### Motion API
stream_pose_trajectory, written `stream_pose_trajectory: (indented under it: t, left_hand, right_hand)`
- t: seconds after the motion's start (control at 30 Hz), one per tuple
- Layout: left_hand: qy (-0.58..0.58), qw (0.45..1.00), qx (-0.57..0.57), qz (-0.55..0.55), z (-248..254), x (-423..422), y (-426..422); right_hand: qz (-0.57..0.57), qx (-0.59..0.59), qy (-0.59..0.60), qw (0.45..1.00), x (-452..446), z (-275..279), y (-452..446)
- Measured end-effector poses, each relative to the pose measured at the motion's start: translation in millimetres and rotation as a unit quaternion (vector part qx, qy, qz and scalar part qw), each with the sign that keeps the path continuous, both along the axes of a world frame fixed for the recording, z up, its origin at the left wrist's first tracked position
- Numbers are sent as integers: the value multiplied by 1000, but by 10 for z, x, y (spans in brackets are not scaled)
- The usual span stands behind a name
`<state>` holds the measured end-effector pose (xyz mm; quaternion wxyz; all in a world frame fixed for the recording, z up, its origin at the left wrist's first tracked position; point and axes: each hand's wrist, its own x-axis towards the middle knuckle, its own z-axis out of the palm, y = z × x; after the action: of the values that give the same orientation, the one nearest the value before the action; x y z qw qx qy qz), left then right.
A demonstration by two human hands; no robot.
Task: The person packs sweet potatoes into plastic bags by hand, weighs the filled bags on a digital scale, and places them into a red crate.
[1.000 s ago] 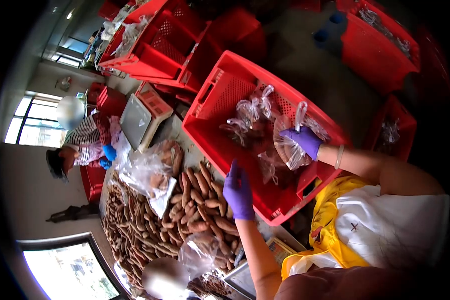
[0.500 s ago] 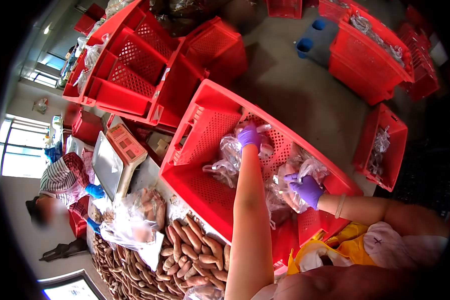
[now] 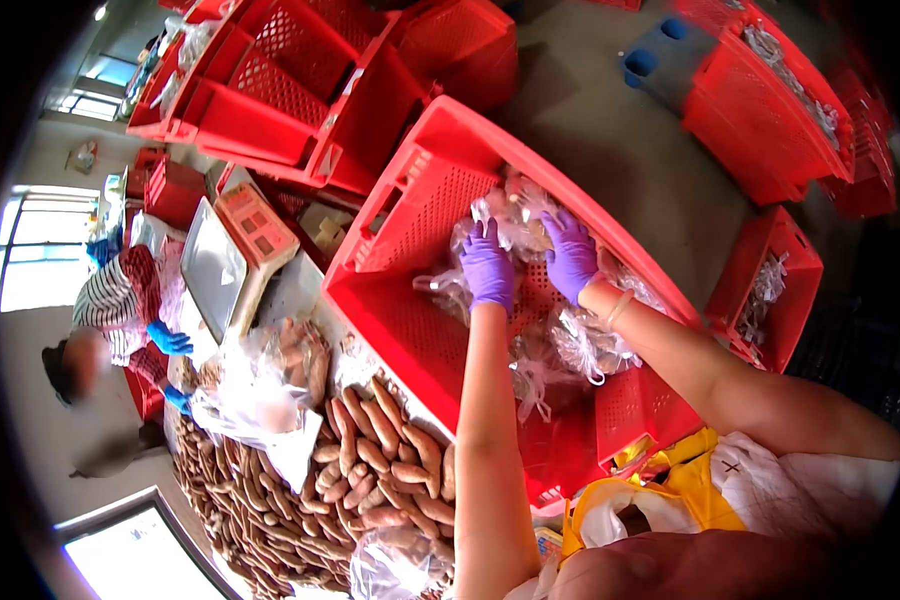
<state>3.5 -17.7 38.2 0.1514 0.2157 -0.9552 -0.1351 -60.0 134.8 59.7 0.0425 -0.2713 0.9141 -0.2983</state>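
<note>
My left hand (image 3: 488, 272), in a purple glove, is over the far part of a large red crate (image 3: 420, 215). Its fingers are stretched out against a clear plastic bag (image 3: 518, 212) with reddish-brown contents. Beside it my right hand (image 3: 572, 262), gloved the same way, touches the bag's right side with fingers apart. Nearer to me in the crate is another knotted bag (image 3: 592, 345). A further bag (image 3: 444, 286) lies left of my left hand. The undersides of both hands are hidden.
Left of the crate lies a heap of sweet potatoes (image 3: 270, 500), with a scale (image 3: 255, 225) behind. A person (image 3: 125, 310) in blue gloves handles a plastic bag there. Stacked red crates (image 3: 270, 110) stand at upper left. More crates (image 3: 765, 115) with bags stand at right.
My right hand has moved up and left from the nearer bag to beside my left hand. My left hand now lies flatter against the far bag, and the view has shifted.
</note>
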Motion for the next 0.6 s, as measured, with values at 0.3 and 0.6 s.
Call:
stream_pose_trajectory:
  t: [0.3, 0.6]
  left_hand:
    - [80, 943, 294, 138, 682, 1248, 1334]
    - [97, 861, 427, 260, 1354, 2191, 2298]
  right_hand:
    - [135, -71, -139, 978, 561, -430, 184]
    - [534, 381, 33, 754, 657, -1614, -565]
